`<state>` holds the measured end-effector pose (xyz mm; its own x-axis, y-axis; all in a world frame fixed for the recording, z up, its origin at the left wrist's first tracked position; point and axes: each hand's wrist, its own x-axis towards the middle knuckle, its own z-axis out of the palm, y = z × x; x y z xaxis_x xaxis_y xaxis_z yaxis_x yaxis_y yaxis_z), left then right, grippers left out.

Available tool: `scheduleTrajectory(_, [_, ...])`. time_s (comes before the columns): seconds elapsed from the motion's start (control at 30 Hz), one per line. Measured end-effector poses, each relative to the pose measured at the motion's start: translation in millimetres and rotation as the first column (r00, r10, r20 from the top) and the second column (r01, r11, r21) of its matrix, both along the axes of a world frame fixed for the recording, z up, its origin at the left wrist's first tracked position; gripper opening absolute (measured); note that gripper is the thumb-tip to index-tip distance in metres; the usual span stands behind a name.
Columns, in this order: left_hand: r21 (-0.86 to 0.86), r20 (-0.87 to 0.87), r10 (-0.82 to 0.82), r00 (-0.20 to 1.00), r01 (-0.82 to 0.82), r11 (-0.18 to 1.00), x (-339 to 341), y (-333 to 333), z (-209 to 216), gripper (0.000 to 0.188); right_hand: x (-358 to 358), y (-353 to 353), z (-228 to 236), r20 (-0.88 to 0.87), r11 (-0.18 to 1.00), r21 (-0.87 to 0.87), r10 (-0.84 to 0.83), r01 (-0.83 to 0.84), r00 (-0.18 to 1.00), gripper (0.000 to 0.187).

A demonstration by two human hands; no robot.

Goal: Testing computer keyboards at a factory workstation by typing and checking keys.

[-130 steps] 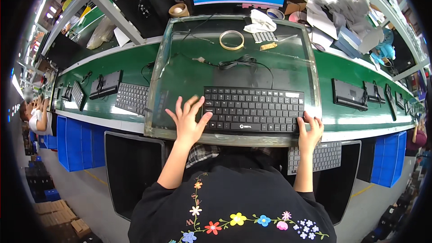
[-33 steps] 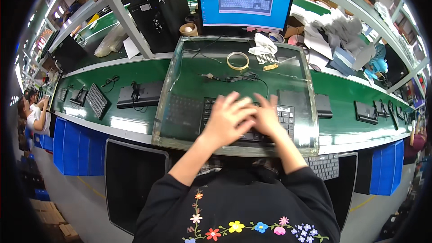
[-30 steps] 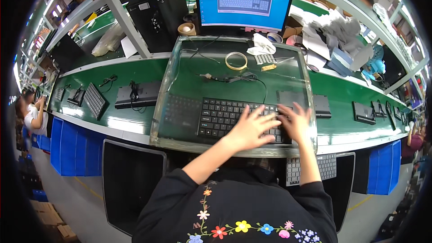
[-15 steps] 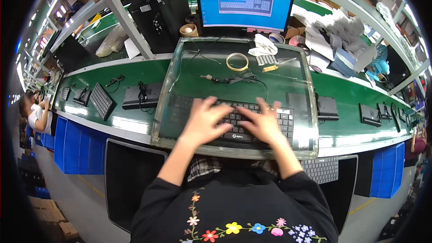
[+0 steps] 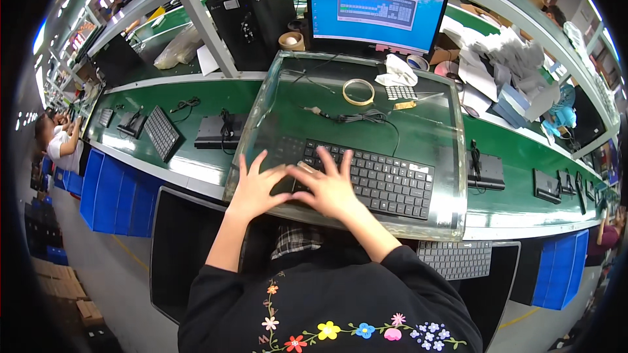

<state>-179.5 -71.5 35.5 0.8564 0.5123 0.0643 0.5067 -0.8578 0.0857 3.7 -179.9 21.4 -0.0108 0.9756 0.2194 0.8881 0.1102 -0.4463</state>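
A black keyboard (image 5: 396, 186) lies on a glass-topped panel (image 5: 261, 117) in front of me, its dark cable (image 5: 367, 116) bunched up beyond it. My right hand (image 5: 330, 191) is over the keyboard's left end, with fingers spread and tips on or just above the keys. Left of it, my left hand (image 5: 256, 188) is held with fingers apart, mostly beside the keyboard over the glass; the two hands' fingertips meet or overlap. Which keys they touch is hidden. Facing me, a monitor (image 5: 373, 3) displays a keyboard layout with a green-marked spot at its left.
On the panel's far part are a tape roll (image 5: 358, 92) and a white cloth (image 5: 396, 70). Other keyboards lie on the green bench, one (image 5: 162, 132) to the left. Another keyboard (image 5: 456, 259) sits below the panel's right front. Blue bins (image 5: 118, 193) hang under the bench.
Both hands have moved left, from the keyboard's middle to its left end, and have come together. The scene has shifted slightly right in the view. The green mark on screen has changed place.
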Motion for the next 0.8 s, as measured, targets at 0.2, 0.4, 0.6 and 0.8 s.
scheduleTrajectory(0.2, [-0.221, 0.318, -0.518, 0.795, 0.593, 0.774, 138, -77, -17, 0.047, 109, -145, -39, 0.096, 0.840, 0.142, -0.539, 0.524, 0.837, 0.036])
scheduleTrajectory(0.4, [-0.188, 0.164, -0.600, 0.783, 0.622, 0.760, 154, -117, -36, 0.052, 134, -188, -31, 0.117, 0.579, 0.090, -0.814, 0.811, 0.568, 0.026])
scheduleTrajectory(0.6, [-0.204, 0.163, -0.102, 0.981, 0.135, 0.970, 2, -21, -11, 0.041, 76, -128, -34, 0.142, 0.973, 0.102, -0.221, 0.208, 0.965, 0.041])
scheduleTrajectory(0.8, [-0.323, 0.154, 0.266, 0.952, -0.206, 0.924, -13, 11, 10, 0.048, 120, -180, -15, 0.187, 0.580, 0.014, -0.802, 0.815, 0.567, 0.029])
